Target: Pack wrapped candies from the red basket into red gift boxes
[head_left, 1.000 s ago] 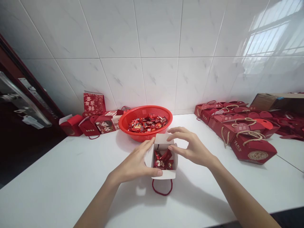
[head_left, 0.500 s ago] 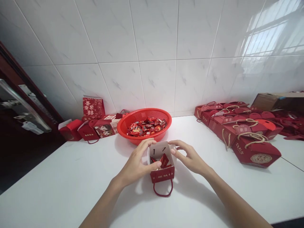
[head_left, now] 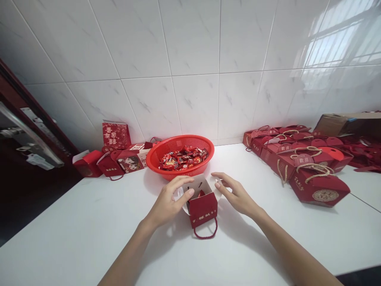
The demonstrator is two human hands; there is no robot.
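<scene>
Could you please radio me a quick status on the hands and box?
Left hand, right hand flanking small red box. Box top open, candy visible inside. Red basket just beyond.

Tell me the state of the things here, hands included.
Small red box: open, candy visible inside.
Its cord handle: looped down in front.
Red basket: upright, holding wrapped candies.
Front rope-handled box at right: closed.
Leftmost box: white flap raised.
Left hand: open, beside box.
Right hand: open, contact unclear.
</scene>
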